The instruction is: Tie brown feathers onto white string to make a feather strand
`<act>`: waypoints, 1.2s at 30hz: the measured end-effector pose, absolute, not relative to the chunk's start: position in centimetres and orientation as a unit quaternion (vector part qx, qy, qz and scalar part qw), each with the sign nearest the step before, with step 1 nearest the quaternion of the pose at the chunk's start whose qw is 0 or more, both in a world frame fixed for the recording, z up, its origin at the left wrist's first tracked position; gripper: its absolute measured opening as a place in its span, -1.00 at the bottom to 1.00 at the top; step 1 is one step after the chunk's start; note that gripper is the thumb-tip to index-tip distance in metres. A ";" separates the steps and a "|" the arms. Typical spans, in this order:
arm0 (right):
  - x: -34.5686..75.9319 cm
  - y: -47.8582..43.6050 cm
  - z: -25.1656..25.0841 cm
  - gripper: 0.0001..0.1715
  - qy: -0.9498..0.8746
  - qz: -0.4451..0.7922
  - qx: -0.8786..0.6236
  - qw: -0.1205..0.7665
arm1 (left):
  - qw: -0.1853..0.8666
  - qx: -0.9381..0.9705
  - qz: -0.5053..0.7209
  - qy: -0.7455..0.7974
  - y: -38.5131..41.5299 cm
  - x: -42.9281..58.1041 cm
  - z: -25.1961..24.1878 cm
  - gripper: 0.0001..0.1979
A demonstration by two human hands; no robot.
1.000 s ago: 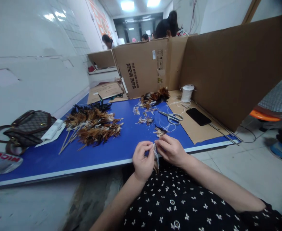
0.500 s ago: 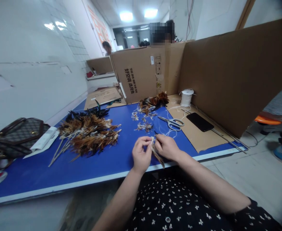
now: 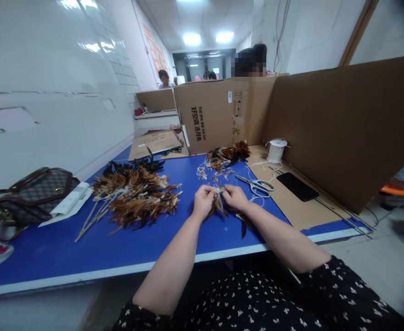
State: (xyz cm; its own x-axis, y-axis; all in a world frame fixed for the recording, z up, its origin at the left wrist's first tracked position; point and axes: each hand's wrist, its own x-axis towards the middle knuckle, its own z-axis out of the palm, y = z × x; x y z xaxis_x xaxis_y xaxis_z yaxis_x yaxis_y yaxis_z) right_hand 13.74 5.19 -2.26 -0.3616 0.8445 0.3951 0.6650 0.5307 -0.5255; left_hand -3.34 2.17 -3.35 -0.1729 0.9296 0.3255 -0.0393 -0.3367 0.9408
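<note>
Here a small feather bundle (image 3: 218, 205) is pinched between left hand (image 3: 203, 201) and right hand (image 3: 235, 197).
Quills should be kept aligned and gripped firmly; scissors (image 3: 257, 185) lie just beyond the right hand.

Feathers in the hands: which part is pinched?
Both hands, left and right, pinch a small bunch of brown feathers at its top end; tips hang down.
</note>
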 end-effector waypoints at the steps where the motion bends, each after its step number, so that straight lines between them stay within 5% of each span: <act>1: 13.7 5.0 -2.5 -0.71 -0.812 0.130 -0.469 0.324 | 0.376 0.519 0.634 0.433 2.3 -3.4 -3.8 -0.74; 17: 13.9 5.3 -3.0 -0.76 -0.814 0.026 -0.502 0.291 | 0.168 0.651 0.568 0.474 3.6 -3.5 -5.5 -0.94; 36: 13.7 5.3 -2.6 -0.75 -0.825 -0.007 -0.495 0.271 | 0.138 0.687 0.538 0.469 3.5 -3.6 -5.5 -0.93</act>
